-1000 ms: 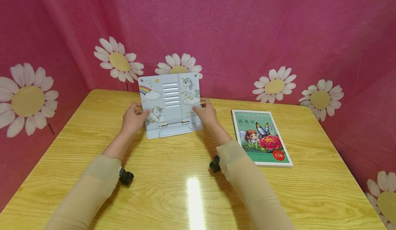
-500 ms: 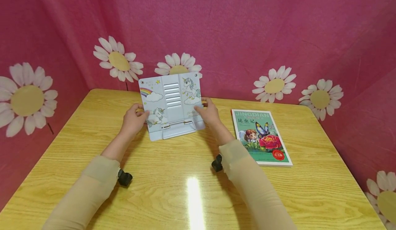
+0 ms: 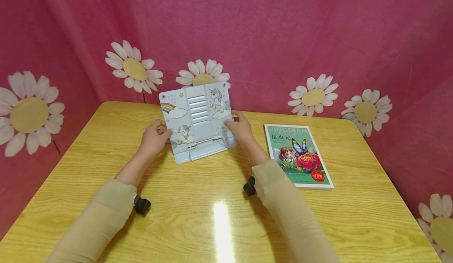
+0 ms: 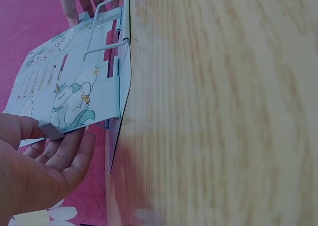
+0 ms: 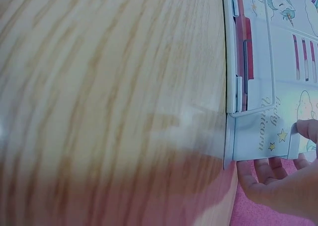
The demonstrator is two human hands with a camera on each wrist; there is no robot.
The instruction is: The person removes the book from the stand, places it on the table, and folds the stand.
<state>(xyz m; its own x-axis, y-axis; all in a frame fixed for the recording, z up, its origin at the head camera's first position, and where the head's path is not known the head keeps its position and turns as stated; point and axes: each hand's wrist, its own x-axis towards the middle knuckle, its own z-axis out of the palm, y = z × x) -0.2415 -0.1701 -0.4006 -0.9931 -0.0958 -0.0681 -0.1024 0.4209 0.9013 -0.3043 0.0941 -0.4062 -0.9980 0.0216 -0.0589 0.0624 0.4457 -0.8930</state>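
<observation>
A white metal book stand (image 3: 201, 127) with printed unicorns, a rainbow and slots stands propped up on the table, turned slightly askew. A wire ledge (image 4: 102, 48) sticks out along its lower front. My left hand (image 3: 154, 138) grips the stand's left edge, thumb in front and fingers behind. In the left wrist view the thumb lies on a small side clip (image 4: 50, 130). The right edge is pinched by my right hand (image 3: 242, 130), its thumb near another clip (image 5: 293, 141) in the right wrist view. The back of the stand is mostly hidden.
A green-covered children's book (image 3: 297, 157) lies flat to the right of the stand, partly behind my right forearm. The wooden table (image 3: 184, 200) ends at the back against a pink cloth (image 3: 255, 31) printed with white flowers.
The stand has shifted a little to the right and towards me, its left lower corner coming nearer. Both hands keep hold and move with it. The book stays put.
</observation>
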